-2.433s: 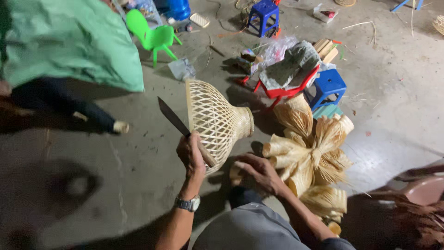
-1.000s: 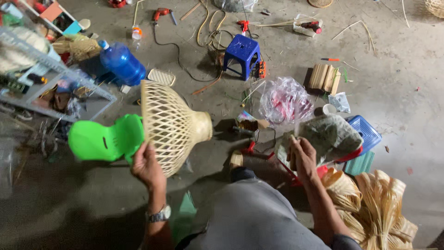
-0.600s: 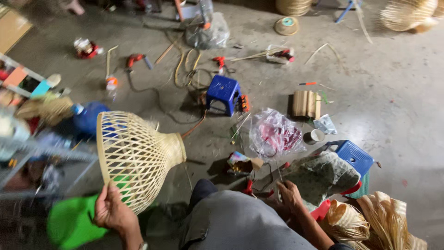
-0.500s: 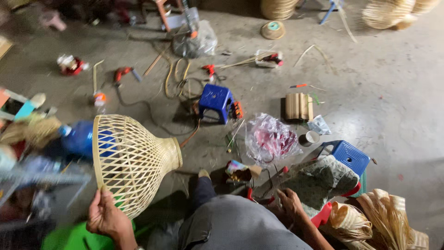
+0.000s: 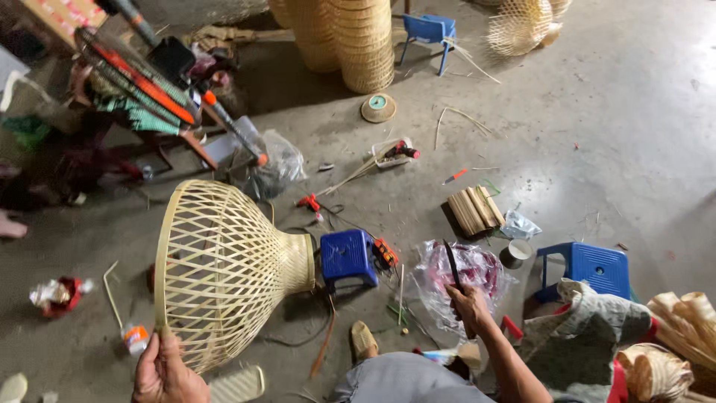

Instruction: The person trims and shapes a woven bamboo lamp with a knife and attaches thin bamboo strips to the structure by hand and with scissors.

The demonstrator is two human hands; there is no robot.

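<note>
Woven basket: the open-lattice bamboo basket [image 5: 224,272] is held off the floor at lower left, lying on its side, wide mouth to the left and narrow neck to the right, toward the small blue stool [image 5: 347,257].
Left hand: the left hand [image 5: 165,371] is closed on the basket's wide rim at its bottom edge.
Right hand: the right hand [image 5: 468,307] is closed round the handle of a dark-bladed knife [image 5: 452,266], blade pointing up and away.
Change from half a second ago: the view has swung further up the floor; the basket now fills more of the picture, and the knife, not visible before, stands raised in the right hand.
Near the right hand: a clear plastic bag with pink contents [image 5: 464,272] lies just behind the knife; a second blue stool [image 5: 591,267] and a grey cloth [image 5: 589,328] lie to the right.
Further out: a bundle of bamboo slats [image 5: 473,210], a red-handled tool [image 5: 307,201], a stack of woven baskets [image 5: 364,41] at top centre.
Obstructions: black cable [image 5: 302,336] and loose strips litter the floor between basket and stool.
Lower left floor: a small bottle [image 5: 135,337] just beside the basket rim.
</note>
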